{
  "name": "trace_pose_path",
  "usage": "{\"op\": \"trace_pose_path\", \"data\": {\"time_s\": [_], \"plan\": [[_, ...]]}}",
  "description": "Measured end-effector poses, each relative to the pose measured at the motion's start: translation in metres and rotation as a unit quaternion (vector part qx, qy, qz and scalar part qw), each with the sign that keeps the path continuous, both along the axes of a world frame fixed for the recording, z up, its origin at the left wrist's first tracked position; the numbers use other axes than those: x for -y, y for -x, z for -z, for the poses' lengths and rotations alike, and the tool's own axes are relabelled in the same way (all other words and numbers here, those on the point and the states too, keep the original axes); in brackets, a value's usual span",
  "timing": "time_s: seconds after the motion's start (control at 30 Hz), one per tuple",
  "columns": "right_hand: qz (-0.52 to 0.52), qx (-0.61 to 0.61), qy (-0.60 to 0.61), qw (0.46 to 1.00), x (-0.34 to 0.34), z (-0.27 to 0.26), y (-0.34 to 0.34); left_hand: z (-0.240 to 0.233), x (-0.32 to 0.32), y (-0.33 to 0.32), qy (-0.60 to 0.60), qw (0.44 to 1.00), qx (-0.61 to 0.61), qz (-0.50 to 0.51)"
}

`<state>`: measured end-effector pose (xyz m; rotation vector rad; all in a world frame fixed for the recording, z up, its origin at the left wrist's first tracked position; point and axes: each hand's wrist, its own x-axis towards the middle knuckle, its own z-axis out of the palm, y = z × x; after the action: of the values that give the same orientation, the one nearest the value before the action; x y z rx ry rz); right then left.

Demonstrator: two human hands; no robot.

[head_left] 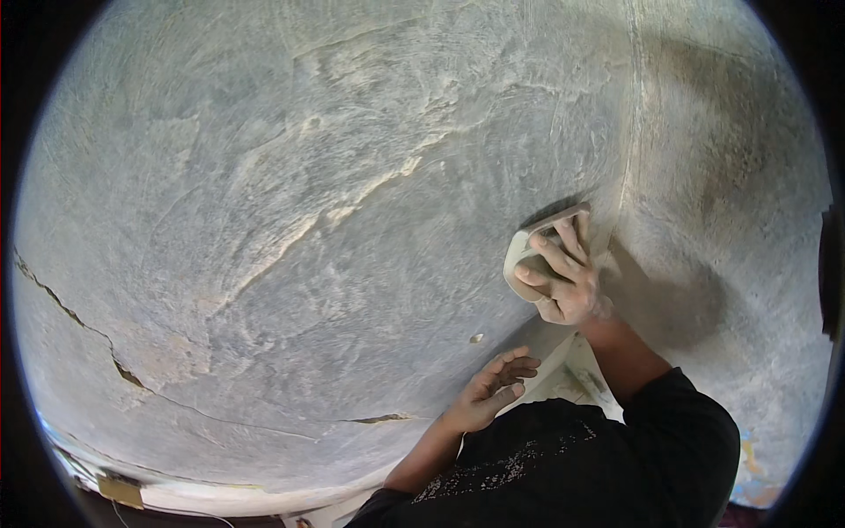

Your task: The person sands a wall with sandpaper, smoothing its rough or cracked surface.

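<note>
A rough grey plastered wall (370,277) fills most of the view before me. My right hand (569,277) grips a pale, flat hand tool, likely a sanding block or float (518,254), near the wall's inner corner. The tool's dark-edged face is turned to the plaster, and my fingers spread over its back. Lower and to the left, my left hand (496,389) holds nothing, its fingers apart and slightly curled. Whether it touches the wall cannot be told. A small hole (476,338) shows in the plaster just above it.
A vertical corner line (635,119) meets a second plastered wall (739,198) on the right. A long crack (125,373) runs down the lower left, with a shorter crack (383,419) farther right. A brownish box (120,490) with a cable sits at the bottom left.
</note>
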<state>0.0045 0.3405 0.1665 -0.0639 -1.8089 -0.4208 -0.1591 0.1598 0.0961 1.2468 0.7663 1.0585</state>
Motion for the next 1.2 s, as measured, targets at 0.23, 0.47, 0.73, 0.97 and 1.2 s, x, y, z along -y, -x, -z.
{"op": "trace_pose_path", "data": {"time_s": [0.23, 0.47, 0.73, 0.97, 1.2], "plan": [[-0.055, -0.064, 0.085, 0.993, -0.029, 0.000, -0.018, 0.002, -0.020, -0.040, -0.010, 1.000, 0.002, -0.030], [-0.044, -0.133, 0.151, 0.978, -0.045, 0.006, -0.025, 0.009, -0.028, -0.059, -0.015, 0.998, 0.009, -0.054], [-0.061, -0.174, 0.237, 0.954, -0.040, 0.018, -0.033, 0.002, -0.027, -0.045, -0.035, 0.995, 0.002, -0.090], [-0.172, -0.153, 0.177, 0.957, -0.051, 0.043, -0.024, -0.005, -0.017, -0.024, -0.031, 0.999, -0.007, -0.043], [-0.019, 0.079, 0.116, 0.990, 0.002, 0.030, -0.016, 0.000, 0.014, -0.007, -0.020, 0.999, -0.018, -0.034]]}}
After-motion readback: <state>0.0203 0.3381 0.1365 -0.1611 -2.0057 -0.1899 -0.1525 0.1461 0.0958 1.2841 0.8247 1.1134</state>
